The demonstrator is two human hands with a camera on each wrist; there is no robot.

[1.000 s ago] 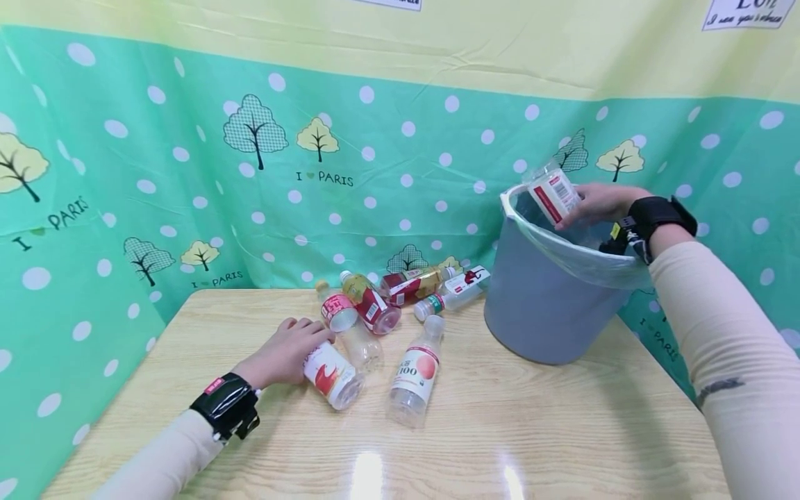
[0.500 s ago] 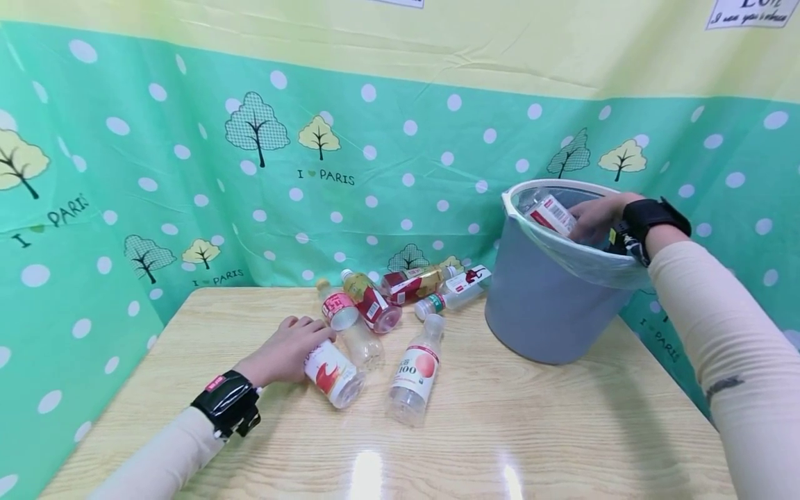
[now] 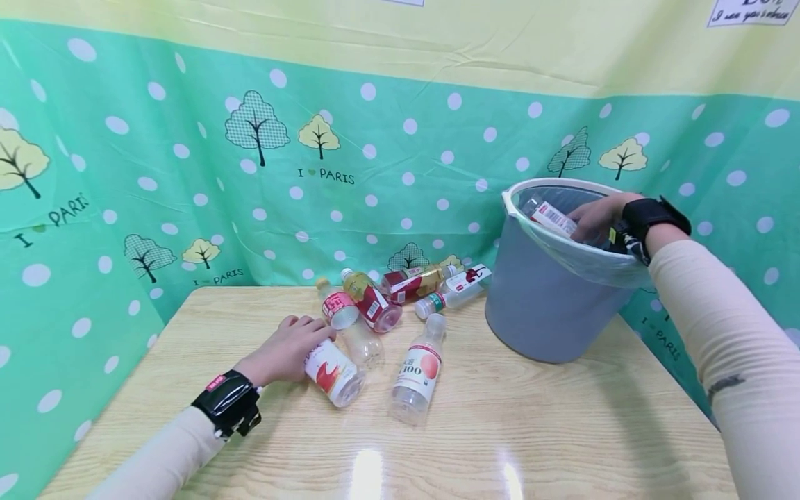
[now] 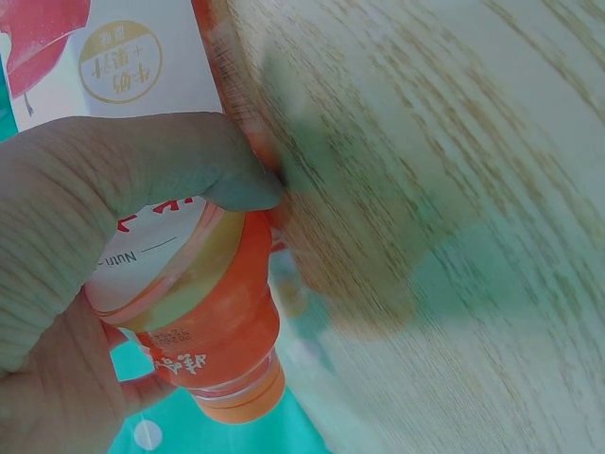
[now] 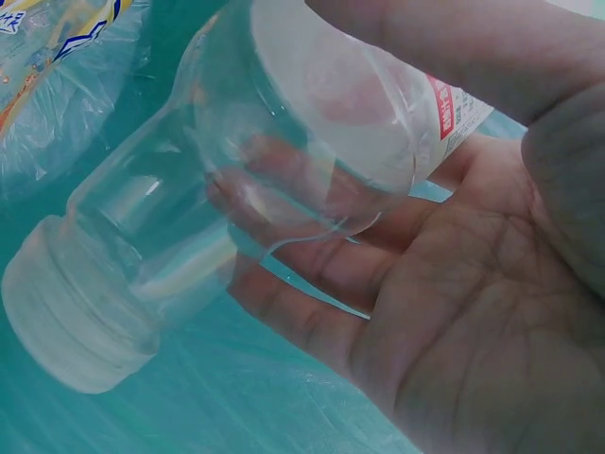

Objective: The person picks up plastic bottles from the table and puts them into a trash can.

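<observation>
Over the bin mouth, my right hand (image 3: pixel 596 217) curls round a clear bottle (image 3: pixel 550 217), white cap (image 5: pixel 71 322) pointing down, red-and-white label showing. It sits just inside the rim, above the liner. Held there, I judge, so a release sends it straight into the bin (image 3: pixel 550 305).

- Left hand (image 3: pixel 284 353): on the table (image 3: pixel 500 430), thumb (image 4: pixel 142 165) and fingers wrapped about a lying bottle with a red-and-white label, the red bottle (image 3: pixel 331 371). The wrist view shows its orange neck and cap end past the thumb. Grip looks firm enough to lift; the bottle lies on the wood.
- Hands: well apart, one at each side of the table, each clamped on its own bottle.
- Just beside the left hand: a loose heap of lying bottles (image 3: pixel 375 305), touching one another. One with a peach label (image 3: pixel 417 368) lies nearest me, apart from the heap.
- Bin: grey-blue, lined with a clear bag, standing at the table's right rear.
- Backdrop: green dotted cloth (image 3: pixel 156 173) with trees.
</observation>
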